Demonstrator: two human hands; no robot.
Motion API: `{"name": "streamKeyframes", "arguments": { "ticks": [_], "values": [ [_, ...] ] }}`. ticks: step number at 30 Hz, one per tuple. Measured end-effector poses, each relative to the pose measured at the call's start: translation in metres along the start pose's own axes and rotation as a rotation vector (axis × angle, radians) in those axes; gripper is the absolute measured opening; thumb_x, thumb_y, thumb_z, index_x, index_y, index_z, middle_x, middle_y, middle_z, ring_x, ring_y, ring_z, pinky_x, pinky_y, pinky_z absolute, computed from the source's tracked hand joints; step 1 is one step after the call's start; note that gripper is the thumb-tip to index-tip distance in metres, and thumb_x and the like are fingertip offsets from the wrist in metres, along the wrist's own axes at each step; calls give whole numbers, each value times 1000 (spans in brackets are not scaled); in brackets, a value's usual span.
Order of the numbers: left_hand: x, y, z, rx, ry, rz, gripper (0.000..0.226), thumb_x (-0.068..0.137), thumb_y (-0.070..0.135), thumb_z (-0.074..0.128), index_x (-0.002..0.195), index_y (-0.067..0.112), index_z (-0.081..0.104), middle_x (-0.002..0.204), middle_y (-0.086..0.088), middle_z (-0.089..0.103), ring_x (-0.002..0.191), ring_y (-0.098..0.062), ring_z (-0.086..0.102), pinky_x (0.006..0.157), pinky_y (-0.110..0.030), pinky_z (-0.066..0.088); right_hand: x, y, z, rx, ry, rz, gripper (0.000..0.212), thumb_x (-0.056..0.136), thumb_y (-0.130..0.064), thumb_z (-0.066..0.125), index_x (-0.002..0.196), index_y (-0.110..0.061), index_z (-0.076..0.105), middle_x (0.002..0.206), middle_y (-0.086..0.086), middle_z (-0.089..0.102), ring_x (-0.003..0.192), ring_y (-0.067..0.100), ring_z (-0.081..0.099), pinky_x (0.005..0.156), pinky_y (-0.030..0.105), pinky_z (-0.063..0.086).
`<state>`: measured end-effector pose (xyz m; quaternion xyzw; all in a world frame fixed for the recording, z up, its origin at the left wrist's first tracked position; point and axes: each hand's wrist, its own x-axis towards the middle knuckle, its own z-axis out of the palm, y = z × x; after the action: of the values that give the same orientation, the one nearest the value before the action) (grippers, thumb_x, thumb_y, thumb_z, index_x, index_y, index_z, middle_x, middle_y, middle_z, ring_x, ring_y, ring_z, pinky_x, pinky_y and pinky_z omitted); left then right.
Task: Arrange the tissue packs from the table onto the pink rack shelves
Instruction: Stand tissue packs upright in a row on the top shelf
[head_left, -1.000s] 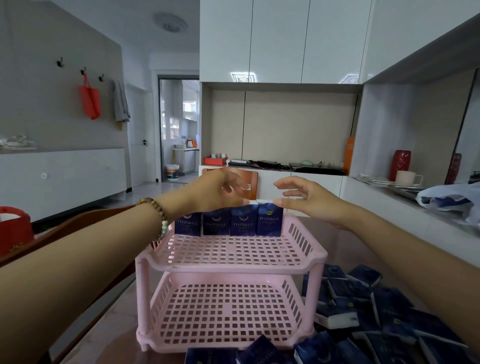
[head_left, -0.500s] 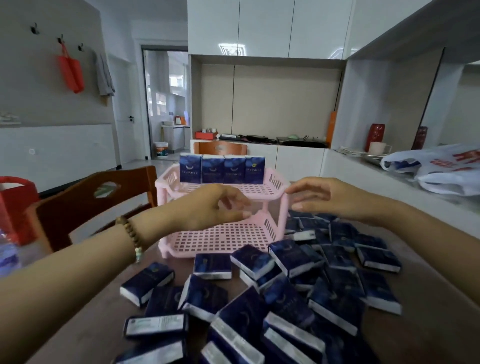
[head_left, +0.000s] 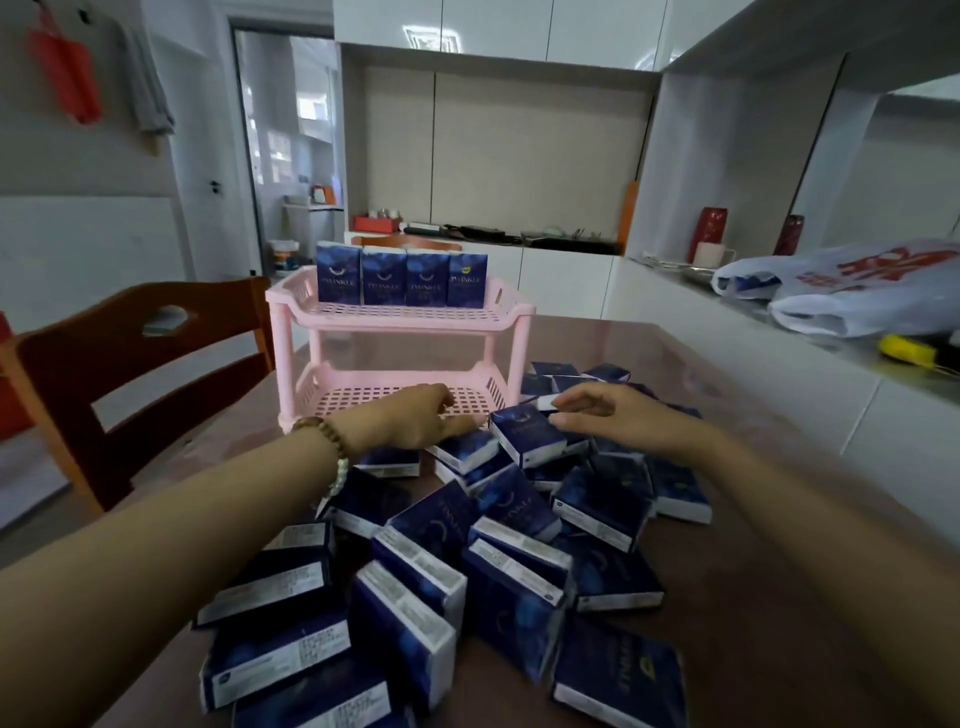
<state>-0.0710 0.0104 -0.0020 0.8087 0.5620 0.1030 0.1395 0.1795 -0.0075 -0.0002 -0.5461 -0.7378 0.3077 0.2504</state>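
Note:
The pink two-shelf rack stands at the middle of the table. Several dark blue tissue packs stand upright in a row at the back of its top shelf. A big loose pile of tissue packs covers the table in front of the rack. My left hand is low at the rack's front edge, its straight fingers touching the packs there. My right hand is beside it, with loosely curled fingertips touching a tilted pack. Neither hand plainly grips anything.
A brown wooden chair stands at the table's left side. A white counter on the right carries plastic bags, a yellow tool and a white mug. The brown table shows bare to the right of the pile.
Both hands have dropped from the top shelf's row of packs down to the pile at the rack's foot. The view has pulled back and tilted down.

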Motion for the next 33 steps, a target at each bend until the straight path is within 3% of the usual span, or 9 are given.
{"name": "streamKeyframes", "arguments": {
  "ticks": [5,10,13,16,18,22,25,29,33],
  "values": [
    [1,-15,2,-15,-72,-4,55,88,54,49,116,7,58,121,-9,62,104,-25,57,89,-30,42,19,-1,8,-41,-71,-14,56,71,-51,69,121,-29,55,130,-7,55,121,9,50,105,28,37],
    [4,-17,10,-97,-76,10,53,85,48,60,121,9,55,122,-6,61,101,-21,56,85,-23,39,24,-5,17,-86,-174,-16,65,78,-38,71,135,-31,41,124,-11,46,118,5,43,91,14,33],
    [5,-17,14,-207,-72,13,58,81,45,66,125,11,49,117,-4,61,96,-17,58,84,-23,43,25,-3,19,-77,-182,-9,70,77,-38,72,137,-32,36,126,-9,45,120,7,43,97,21,33],
    [4,-17,17,-351,-67,66,50,79,34,72,118,13,50,98,5,63,78,-5,60,67,-12,47,25,-1,22,-32,-156,-20,72,69,-44,77,130,-35,39,130,-3,51,121,12,49,107,34,37],
    [4,-15,18,-415,-26,126,46,77,26,74,115,12,52,94,4,64,76,-5,62,66,-10,49,25,1,25,14,-118,-44,69,67,-43,79,124,-34,41,124,-2,57,116,13,55,104,38,42],
    [3,-10,13,-532,48,196,29,79,14,73,103,10,57,92,-8,64,76,-30,64,63,-27,55,22,-2,27,126,27,-114,40,79,-22,73,112,-22,49,108,4,66,100,20,63,90,37,53],
    [0,-5,0,-504,64,252,23,84,19,67,101,3,63,99,-18,68,84,-35,67,67,-31,57,17,-10,20,152,74,-134,25,82,-20,69,104,-21,58,112,6,66,103,26,63,91,39,53],
    [-15,1,-39,-437,101,393,23,90,23,58,104,6,65,101,-11,70,89,-23,67,67,-26,58,14,-37,1,185,97,-175,28,80,-25,70,107,-27,63,120,-2,63,117,18,56,102,45,45],
    [-29,-6,-92,-447,165,443,22,86,22,60,104,11,62,103,-3,68,92,-14,68,69,-27,59,20,-82,-16,257,129,-307,32,81,-19,68,112,-20,61,115,-1,67,107,17,63,90,41,54]
  ]
}}
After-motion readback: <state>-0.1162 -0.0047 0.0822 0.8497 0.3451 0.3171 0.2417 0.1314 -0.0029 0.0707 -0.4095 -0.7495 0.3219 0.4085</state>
